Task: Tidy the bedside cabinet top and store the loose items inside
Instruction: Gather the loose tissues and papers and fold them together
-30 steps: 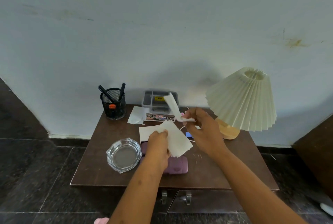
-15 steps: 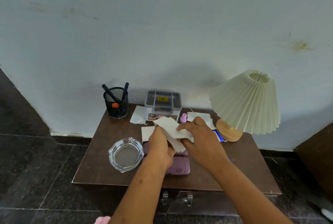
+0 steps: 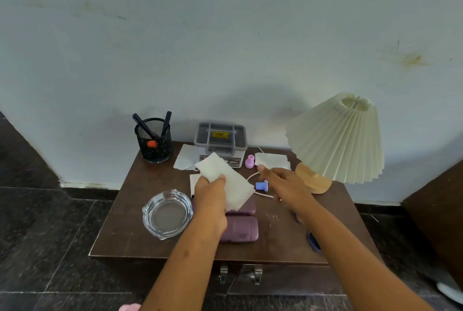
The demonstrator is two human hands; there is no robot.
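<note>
My left hand [image 3: 210, 196] holds a stack of white paper tissues [image 3: 225, 180] above the middle of the brown cabinet top [image 3: 120, 230]. My right hand [image 3: 283, 185] hovers to the right with fingers spread and nothing in it, its fingertips close to another white tissue [image 3: 271, 160] near the lamp base. Two more tissues lie on the top: one [image 3: 184, 158] left of the grey box, one [image 3: 194, 181] partly under my left hand. A pink cap [image 3: 249, 161], a blue cap [image 3: 261, 185] and a white cord [image 3: 260, 194] lie between my hands. Two purple cases [image 3: 239, 232] sit below the tissues.
A glass ashtray [image 3: 167, 213] stands at the front left. At the back are a black mesh pen cup [image 3: 154, 140] and a grey lidded box [image 3: 220, 139]. A pleated cream lamp [image 3: 337, 139] fills the right side. Two drawer handles [image 3: 239, 275] show below the front edge. A dark blue object [image 3: 313, 242] lies under my right forearm.
My right hand passed its tissue onto the stack in my left hand, let go, and moved right toward the tissue by the lamp. The left hand keeps the stack.
</note>
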